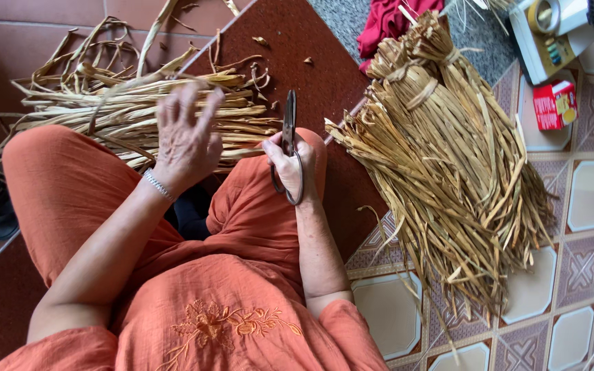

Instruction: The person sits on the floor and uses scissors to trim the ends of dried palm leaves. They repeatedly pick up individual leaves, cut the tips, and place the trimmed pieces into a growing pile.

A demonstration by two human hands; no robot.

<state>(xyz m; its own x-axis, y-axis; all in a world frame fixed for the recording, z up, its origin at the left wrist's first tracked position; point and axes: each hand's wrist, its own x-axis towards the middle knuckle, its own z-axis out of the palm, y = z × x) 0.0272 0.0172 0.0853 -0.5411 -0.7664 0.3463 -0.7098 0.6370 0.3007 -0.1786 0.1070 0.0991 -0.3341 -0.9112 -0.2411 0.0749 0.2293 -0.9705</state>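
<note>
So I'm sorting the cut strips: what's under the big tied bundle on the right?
The bundle lies on patterned floor tiles, its tip on a red cloth. Anything beneath its middle is covered.

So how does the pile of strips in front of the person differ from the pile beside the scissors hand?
The front pile lies loose and tangled, with curled scraps around it; the side pile is tied in bundles and fans out evenly. The front pile rests on the dark red step, the side pile mostly on patterned tiles. Both are dry, straw-coloured strips.

She wears loose orange clothes, floral embroidery [223, 323] stitched on the front, and a silver bracelet [157, 185] on the left wrist.
</note>
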